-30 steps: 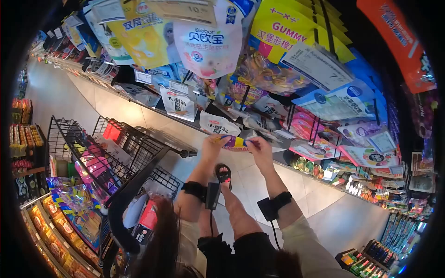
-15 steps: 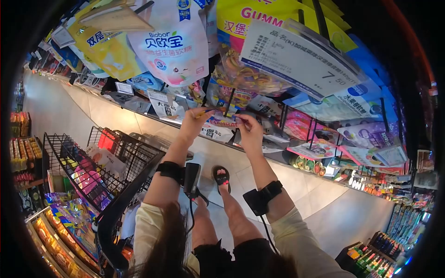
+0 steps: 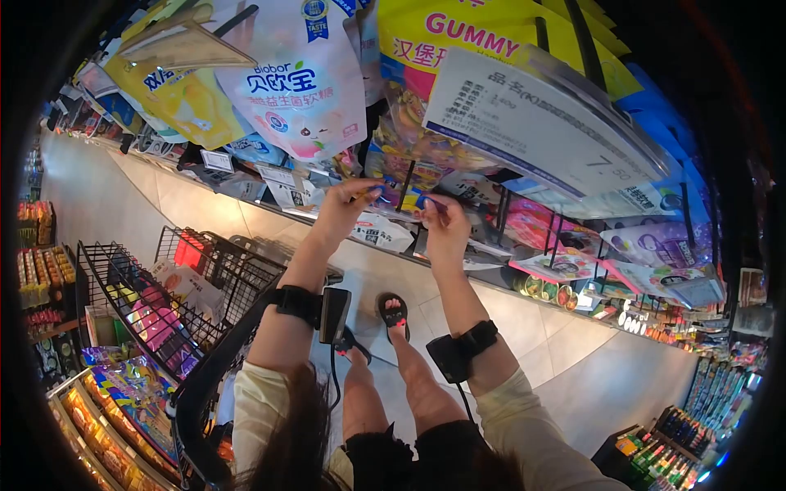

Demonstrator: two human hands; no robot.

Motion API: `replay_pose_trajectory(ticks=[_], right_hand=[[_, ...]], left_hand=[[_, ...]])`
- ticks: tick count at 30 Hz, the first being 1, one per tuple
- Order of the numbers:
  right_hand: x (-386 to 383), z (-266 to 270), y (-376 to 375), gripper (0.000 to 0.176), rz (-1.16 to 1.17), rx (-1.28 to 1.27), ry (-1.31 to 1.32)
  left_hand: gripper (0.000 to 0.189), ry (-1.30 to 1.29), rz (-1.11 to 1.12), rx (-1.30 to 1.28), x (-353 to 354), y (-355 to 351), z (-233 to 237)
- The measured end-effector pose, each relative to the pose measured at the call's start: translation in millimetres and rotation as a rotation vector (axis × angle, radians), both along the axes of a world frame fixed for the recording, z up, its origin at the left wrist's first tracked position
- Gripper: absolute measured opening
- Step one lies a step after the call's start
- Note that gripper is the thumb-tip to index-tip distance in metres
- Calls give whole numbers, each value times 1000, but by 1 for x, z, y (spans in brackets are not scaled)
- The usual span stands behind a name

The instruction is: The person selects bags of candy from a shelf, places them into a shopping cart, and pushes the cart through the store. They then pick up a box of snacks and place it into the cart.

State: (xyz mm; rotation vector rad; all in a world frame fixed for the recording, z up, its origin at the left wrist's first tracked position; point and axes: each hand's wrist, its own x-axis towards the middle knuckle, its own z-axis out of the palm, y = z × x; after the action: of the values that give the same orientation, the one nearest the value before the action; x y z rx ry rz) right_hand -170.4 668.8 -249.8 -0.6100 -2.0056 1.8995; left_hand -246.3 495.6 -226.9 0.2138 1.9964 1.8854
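Note:
My left hand [image 3: 345, 211] reaches to the hanging snack display, its thumb and fingers pinched on the left edge of a small blue-and-yellow candy bag [image 3: 393, 194]. At the opposite edge, my right hand [image 3: 444, 227] is closed in a similar pinch. Most of that bag is hard to make out among the packs behind it. Just above hang a yellow gummy bag [image 3: 450, 29] and a pale pink gummy bag [image 3: 291, 90]. A white snack pack [image 3: 378, 233] lies below and between my hands.
A large price tag [image 3: 532, 123] juts out at upper right. Metal hooks [image 3: 407, 185] stick out among the packs. To my left stands a black wire shopping cart [image 3: 217, 270] with goods inside. Boxed snacks [image 3: 106, 425] fill the lower left.
Both hands have risen slightly and remain pinched. More of the white pack below shows between them. The view has shifted a little, with the price tag now lower.

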Motion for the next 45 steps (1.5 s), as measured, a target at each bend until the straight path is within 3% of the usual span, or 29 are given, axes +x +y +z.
replay_pose_trajectory(ticks=[9,15,17,19,21,22,24,25,27,29,32,34,36,39,40,42,45], right_hand=[[2,10,2,14,-46,130,-27],[-12,-23,5,15,-162,292,84],[-18,-16,8,15,-131,304,85],[-20,1,6,16,-98,312,81],[-22,12,7,13,-4,-208,238],[-25,6,9,13,-3,-208,238],[-36,-2,11,14,-115,512,-58],[-41,-3,13,14,-115,512,-58],[-50,-3,18,21,-164,396,128],[-53,-1,18,25,-187,337,221],[-50,2,12,25,-247,135,68],[-45,17,5,23,-259,68,182],[-32,-6,5,23,-325,131,84],[1,-5,-10,21,-352,231,-73],[11,-16,-9,18,-330,163,-52],[37,-33,-4,12,-230,87,-128],[80,-14,-20,4,-73,-61,-246]], left_hand=[[16,-88,-61,-9,-1,1,19],[20,-165,50,-7,-2,12,22],[25,141,161,-91,-1,22,29],[30,65,157,-138,-2,24,26],[35,-7,151,-181,-7,29,13],[40,46,208,-77,-10,33,1],[45,73,201,116,-12,33,3],[45,72,202,116,-14,32,1],[46,-339,191,255,-17,28,2],[48,-402,254,287,-16,27,6],[50,-488,316,378,-18,25,-13],[51,-511,316,435,-17,24,-3],[49,-496,419,494,-5,21,11],[50,-542,474,559,21,10,-11],[53,-534,443,532,35,4,-25],[41,-567,477,461,77,0,-40],[43,-764,439,139,148,-5,-50]])
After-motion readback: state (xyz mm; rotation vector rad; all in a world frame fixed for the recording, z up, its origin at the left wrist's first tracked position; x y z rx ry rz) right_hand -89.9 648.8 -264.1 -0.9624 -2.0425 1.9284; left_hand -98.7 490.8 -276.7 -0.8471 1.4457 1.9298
